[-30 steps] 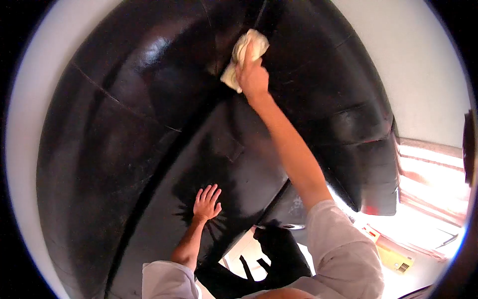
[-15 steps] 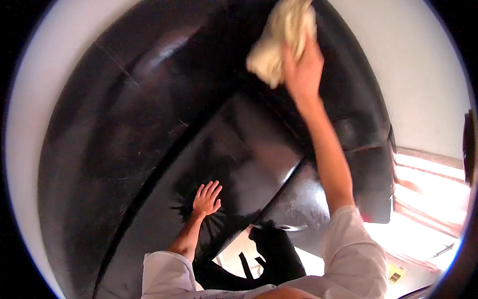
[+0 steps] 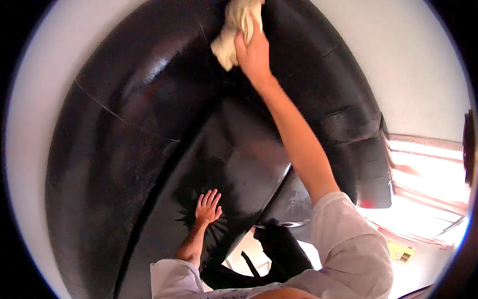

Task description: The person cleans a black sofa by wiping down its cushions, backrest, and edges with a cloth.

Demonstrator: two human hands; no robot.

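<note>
Near far corner of black sofa (image 3: 164, 219), over upper backrest (image 3: 124, 99), pale yellow cloth (image 3: 230, 42) is gripped, bunched, in outstretched right hand (image 3: 255, 56). Most of cloth is carried to left of that hand; its long axis is slanted, near end leftmost. Whether backrest is touched cannot be told. Left hand (image 3: 208, 208), open, fingers spread, is laid on seat (image 3: 249, 144) towards front edge, well apart from cloth.

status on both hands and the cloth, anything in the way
Right hand gripping cream cloth at black backrest; contact unclear. Left hand flat on black seat, fingers spread. No obstruction visible around cloth.
</note>
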